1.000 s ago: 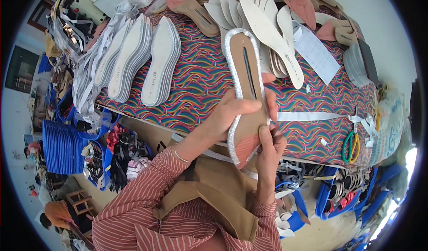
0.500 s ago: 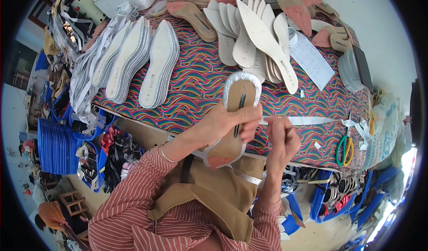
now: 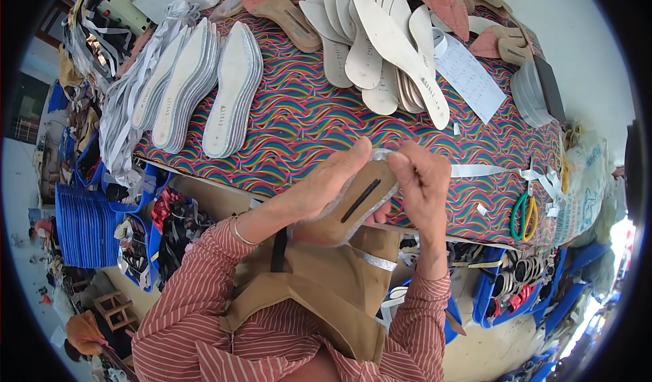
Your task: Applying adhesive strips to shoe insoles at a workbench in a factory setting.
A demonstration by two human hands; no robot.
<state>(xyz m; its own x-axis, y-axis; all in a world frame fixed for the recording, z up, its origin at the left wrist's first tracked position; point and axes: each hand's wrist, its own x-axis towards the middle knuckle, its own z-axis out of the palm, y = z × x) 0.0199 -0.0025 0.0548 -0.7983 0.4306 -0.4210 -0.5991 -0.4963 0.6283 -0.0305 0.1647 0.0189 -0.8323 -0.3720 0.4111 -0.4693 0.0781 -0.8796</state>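
My left hand [image 3: 329,182] grips a tan insole [image 3: 373,178] with a silver edging and a long dark slot, held tilted above the near edge of the patterned table [image 3: 292,131]. Its thumb lies along the upper left side, and some fingertips show beneath. My right hand [image 3: 424,178] is bent over the insole's upper right edge, thumb and fingers closed on it. A silver strip [image 3: 373,261] hangs below the insole over the brown apron [image 3: 319,266]. A white tape [image 3: 479,170] runs rightward from behind my right hand toward scissors [image 3: 523,219] with green and yellow handles.
Stacks of white insoles [image 3: 227,90] stand at left beside hanging pale strips [image 3: 122,110]. Loose insoles [image 3: 380,42], a paper [image 3: 468,76] and brown pieces [image 3: 285,19] lie farther back. Blue bins [image 3: 88,226] flank the table below. Another person [image 3: 85,331] is at lower left.
The insole has dropped and tilted with its top rightward. My right hand has risen from the lower right side to its upper edge. My left thumb has moved up along the insole.
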